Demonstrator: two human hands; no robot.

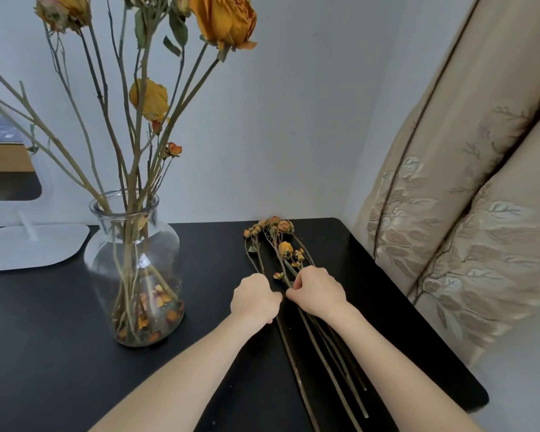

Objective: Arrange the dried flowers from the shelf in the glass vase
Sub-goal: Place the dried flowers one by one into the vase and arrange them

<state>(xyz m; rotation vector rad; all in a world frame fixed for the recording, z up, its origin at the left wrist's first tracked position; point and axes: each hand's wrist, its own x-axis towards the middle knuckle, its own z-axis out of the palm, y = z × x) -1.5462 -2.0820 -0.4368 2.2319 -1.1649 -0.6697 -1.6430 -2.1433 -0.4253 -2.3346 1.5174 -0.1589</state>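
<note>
A clear glass vase stands on the black table at the left, holding several tall dried yellow-orange flowers; fallen petals lie at its bottom. To its right, several loose dried flower stems with small orange heads lie flat on the table, heads toward the wall. My left hand and my right hand are both on these stems, side by side, fingers curled down over them. The right hand pinches the stems just below the small flower heads. The fingertips of both hands are hidden.
A white stand base and the lower edge of a screen or mirror sit at the back left. A beige embroidered curtain hangs close along the table's right edge. A pale wall backs the table.
</note>
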